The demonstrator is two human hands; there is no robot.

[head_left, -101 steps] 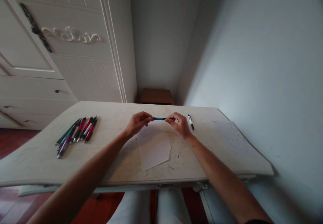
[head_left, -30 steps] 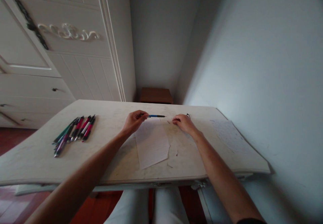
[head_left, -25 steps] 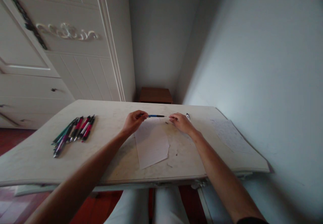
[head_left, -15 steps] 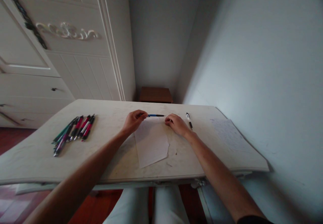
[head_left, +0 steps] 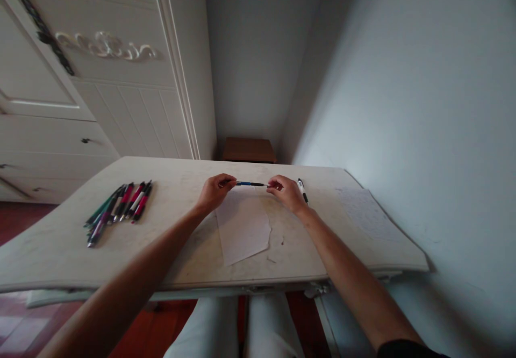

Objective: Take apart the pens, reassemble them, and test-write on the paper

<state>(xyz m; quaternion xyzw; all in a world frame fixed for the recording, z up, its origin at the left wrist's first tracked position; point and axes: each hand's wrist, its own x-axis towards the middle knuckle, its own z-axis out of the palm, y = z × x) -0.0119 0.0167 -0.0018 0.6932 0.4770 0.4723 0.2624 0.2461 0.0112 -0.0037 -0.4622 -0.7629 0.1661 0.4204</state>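
Note:
A blue pen (head_left: 245,183) with a dark grip lies level between my hands, above the far end of a blank white sheet of paper (head_left: 244,229). My left hand (head_left: 217,190) is closed around its back end. The thumb and fingers of my right hand (head_left: 284,191) are pinched at the pen's tip; the exact contact is too small to make out. Just beyond my right hand, a white and black pen (head_left: 302,190) rests on the table.
A white table (head_left: 181,272) bears several pens (head_left: 137,202) in pink, black, green and purple at the left. A sheet with writing (head_left: 366,213) lies at the right by the wall (head_left: 423,105). A white cabinet (head_left: 121,94) and a brown wooden piece (head_left: 250,150) stand behind.
My right hand has turned slightly and its fingers have closed at the pen's tip. The left hand keeps its hold on the pen.

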